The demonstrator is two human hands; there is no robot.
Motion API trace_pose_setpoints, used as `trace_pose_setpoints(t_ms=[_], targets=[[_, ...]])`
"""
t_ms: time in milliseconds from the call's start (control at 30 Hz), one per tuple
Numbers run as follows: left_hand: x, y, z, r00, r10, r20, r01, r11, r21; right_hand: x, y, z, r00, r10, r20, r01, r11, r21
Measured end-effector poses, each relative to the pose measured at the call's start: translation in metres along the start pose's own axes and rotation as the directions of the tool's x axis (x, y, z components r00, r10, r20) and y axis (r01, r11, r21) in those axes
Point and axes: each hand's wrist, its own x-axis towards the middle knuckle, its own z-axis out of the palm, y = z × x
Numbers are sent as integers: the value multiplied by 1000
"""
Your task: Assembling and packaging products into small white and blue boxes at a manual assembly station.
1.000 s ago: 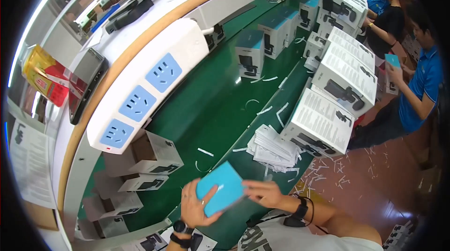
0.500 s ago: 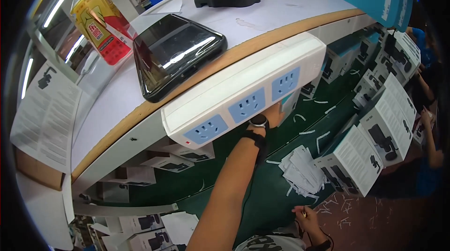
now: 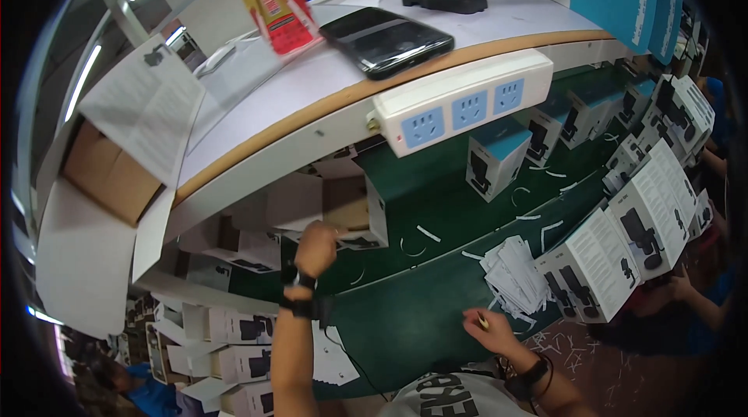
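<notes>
Beneath the front edge of the curved white shelf (image 3: 269, 125), the left hand (image 3: 317, 248) is at the near side of an open box (image 3: 354, 211), whose brown inside faces up on the green bench (image 3: 389, 308). The step in hand looks to be a reach to this box. The fingers are blurred and lie right in front of the cardboard, so I cannot tell whether they are clamped on an edge, merely touching it or just short of it. From this position, handling the box would call for the fingertips to find a flap or wall and close there without bending the thin card. Lower and to the right, the right hand (image 3: 492, 330) is closed on a small yellowish thing (image 3: 483, 322), probably a slim tool, though too little of it shows to name it. That hand is just beside a loose stack of papers (image 3: 516, 277), apparently not gripping any of them. Narrow white strips (image 3: 428, 234) lie scattered over the bench, and a closed box (image 3: 497, 160) stands upright just below the power strip (image 3: 467, 103), well apart from both hands. Printed white boxes (image 3: 580, 265) line the bench's right edge, beyond the papers.
</notes>
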Motion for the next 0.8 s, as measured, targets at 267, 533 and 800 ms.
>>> trace_pose_setpoints(t_ms=[267,533,800], targets=[[-194,125,-18,935,73,-348,-183,938,-294,52,-52,56,944,-212,-252,217,976,-6],[-324,67,159,417,-904,-97,865,428,-262,1,-72,81,958,21,-288,55,966,254],[-314,65,174,244,-962,-126,943,265,-202,-3,-41,65,967,-34,-253,85,978,192]])
